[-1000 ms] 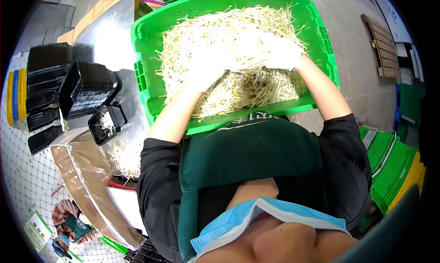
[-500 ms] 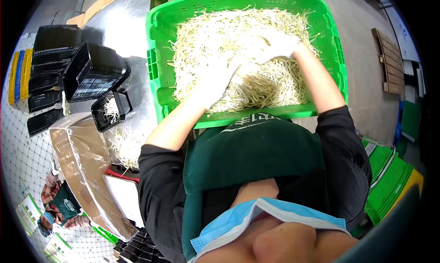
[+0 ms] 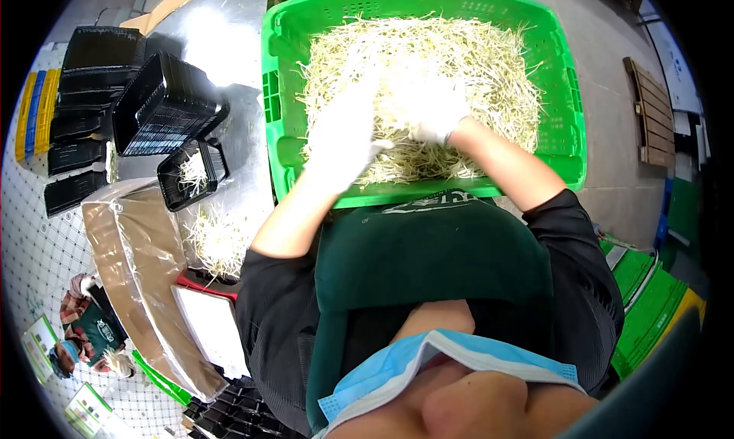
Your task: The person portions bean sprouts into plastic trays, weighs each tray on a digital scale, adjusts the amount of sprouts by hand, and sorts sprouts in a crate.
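A large green crate (image 3: 562,95) holds a heap of pale bean sprouts (image 3: 497,64). Both my hands wear white gloves and are over the sprouts, washed out by glare. On the left side of the heap lies my left hand (image 3: 344,133), its thumb apart from the stretched fingers, and I see nothing held in it. My right hand (image 3: 442,114) touches the sprouts near the middle; brightness and blur hide its fingers and anything in them.
Left of the crate, a metal table (image 3: 241,125) bears stacked black trays (image 3: 164,106), a black tray (image 3: 200,198) with some sprouts, and a loose sprout pile (image 3: 214,244). Nearer me are a brown plastic-covered box (image 3: 141,263) and a white-topped scale (image 3: 206,317). Another person (image 3: 95,328) is at far left.
My right hand has moved left and down toward me, nearer the left hand. The left hand has shifted slightly left, its thumb now showing. The crate appears slightly farther right in view.
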Available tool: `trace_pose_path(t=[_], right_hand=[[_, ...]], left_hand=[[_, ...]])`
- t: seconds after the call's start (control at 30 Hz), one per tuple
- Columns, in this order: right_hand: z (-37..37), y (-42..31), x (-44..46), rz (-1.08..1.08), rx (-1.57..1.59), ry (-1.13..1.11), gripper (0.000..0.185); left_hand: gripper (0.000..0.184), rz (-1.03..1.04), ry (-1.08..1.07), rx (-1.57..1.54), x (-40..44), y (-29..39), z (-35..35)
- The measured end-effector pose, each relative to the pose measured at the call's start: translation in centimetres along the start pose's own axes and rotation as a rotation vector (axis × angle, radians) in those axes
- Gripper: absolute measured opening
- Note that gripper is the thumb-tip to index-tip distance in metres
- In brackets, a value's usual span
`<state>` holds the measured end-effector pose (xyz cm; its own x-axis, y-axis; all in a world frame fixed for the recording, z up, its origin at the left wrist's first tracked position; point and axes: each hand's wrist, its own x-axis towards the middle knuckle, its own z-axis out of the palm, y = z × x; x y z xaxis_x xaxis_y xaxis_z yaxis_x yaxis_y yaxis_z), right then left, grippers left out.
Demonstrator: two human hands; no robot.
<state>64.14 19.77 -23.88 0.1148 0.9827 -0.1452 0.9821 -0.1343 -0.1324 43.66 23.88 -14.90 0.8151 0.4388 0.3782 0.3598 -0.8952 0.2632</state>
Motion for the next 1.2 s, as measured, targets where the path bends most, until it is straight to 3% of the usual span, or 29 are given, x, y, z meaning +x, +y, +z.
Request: trace_pose_path(t=[0.03,0.1,0.17,0.2,0.23,0.27,0.3,0.33,0.37,0.43,0.47,0.5,0.53,0.57,0.63,0.7,0.77,0.83,0.87,0.9,0.97,1.0,1.03,1.1,1.13,1.17,1.2], right_hand=[[0.2,2.1,2.3,-0.203,0.030,-0.130,0.104],[-2.3,2.7,2.8,-0.412,0.059,-0.270,0.099],[-9.8,1.1,1.1,-0.125,-0.197,-0.572,0.075],[-9.3,0.3,0.9,-0.132,-0.194,-0.576,0.075],[-8.2,-0.6,0.9,-0.010,-0.148,-0.522,0.078],[-7.5,-1.4,0.3,0.051,-0.125,-0.493,0.080],[-6.8,-2.3,-0.2,0.111,-0.100,-0.460,0.081],[-6.3,-3.4,-2.1,0.072,-0.157,-0.328,0.083],[-5.9,-4.4,-3.9,0.031,-0.217,-0.197,0.086],[-5.8,-4.9,-4.8,-0.016,-0.277,-0.074,0.088],[-6.1,-4.8,-4.7,-0.010,-0.243,-0.100,0.089],[-6.3,-4.6,-4.4,-0.004,-0.210,-0.121,0.091],[-6.1,-3.9,-3.3,-0.003,-0.213,-0.116,0.091],[-5.7,-2.7,-1.3,0.021,-0.123,-0.268,0.087],[-4.3,0.6,1.7,0.035,-0.038,-0.423,0.084],[-2.7,4.5,3.0,-0.568,-0.203,-0.143,0.077],[-7.2,3.9,1.8,-0.389,-0.097,-0.440,0.070],[-8.1,2.4,0.5,-0.226,-0.303,-0.394,0.073],[-6.7,1.7,0.0,-0.221,-0.324,-0.350,0.076],[-5.3,1.0,-0.5,-0.215,-0.344,-0.307,0.079],[-5.2,-0.7,-1.5,0.016,-0.482,-0.282,0.084],[-6.5,-0.9,-1.5,0.012,-0.466,-0.356,0.091],[-6.4,-0.6,-1.3,0.011,-0.463,-0.353,0.091],[-4.8,1.3,-0.4,0.059,-0.274,-0.436,0.097],[-3.4,2.6,0.2,0.077,-0.211,-0.461,0.099],[0.4,5.4,0.7,-0.210,-0.346,-0.085,0.100],[0.9,6.6,0.4,-0.366,-0.398,0.096,0.101]], left_hand=[[0.071,-0.263,-0.154,-0.062,-0.2,0.3,-4.1],[0.050,-0.789,-0.062,-0.571,-2.5,-2.9,-9.3],[0.029,-0.700,0.315,-0.240,-8.4,-10.4,-12.7],[0.031,-0.820,0.443,0.062,-12.2,-14.4,-14.0],[0.039,-0.915,0.732,0.022,-17.0,-19.1,-13.6],[0.051,-0.969,0.487,0.610,-22.1,-23.4,-14.3],[0.060,-1.053,0.210,0.862,-27.1,-27.3,-14.2],[0.062,-1.389,-0.036,0.778,-27.4,-27.1,-14.2],[0.059,-1.344,0.202,0.412,-35.7,-34.8,-11.6],[0.047,-1.361,0.108,0.171,-34.1,-34.2,-12.3],[0.038,-1.500,0.266,0.049,-32.6,-33.0,-11.9],[0.038,-1.496,0.268,0.048,-30.4,-30.9,-12.0],[0.038,-1.478,0.262,0.274,-27.8,-28.4,-12.2],[0.038,-1.453,0.256,0.497,-26.6,-27.1,-12.3],[0.043,-1.407,0.237,0.628,-26.2,-27.5,-12.1],[0.041,-1.298,0.258,0.565,-27.3,-28.6,-12.2],[0.037,-1.316,0.261,0.634,-25.5,-26.8,-13.1],[0.032,-1.445,0.258,0.503,-24.2,-25.1,-14.5],[0.027,-1.460,0.477,0.025,-25.9,-27.0,-14.7],[0.022,-1.438,0.624,-0.243,-27.7,-28.4,-14.9],[0.019,-1.354,0.872,-0.532,-25.5,-24.4,-16.6],[0.021,-1.364,1.008,-0.880,-27.1,-25.3,-17.1],[0.031,-1.365,1.178,-1.008,-26.5,-23.6,-17.8],[0.040,-1.209,1.212,-1.314,-27.4,-21.3,-18.8],[0.043,-1.142,1.242,-1.314,-27.8,-20.3,-19.0],[0.047,-1.075,1.276,-1.312,-28.3,-19.5,-18.9],[0.050,-1.114,1.357,-1.249,-28.9,-18.9,-18.7]])
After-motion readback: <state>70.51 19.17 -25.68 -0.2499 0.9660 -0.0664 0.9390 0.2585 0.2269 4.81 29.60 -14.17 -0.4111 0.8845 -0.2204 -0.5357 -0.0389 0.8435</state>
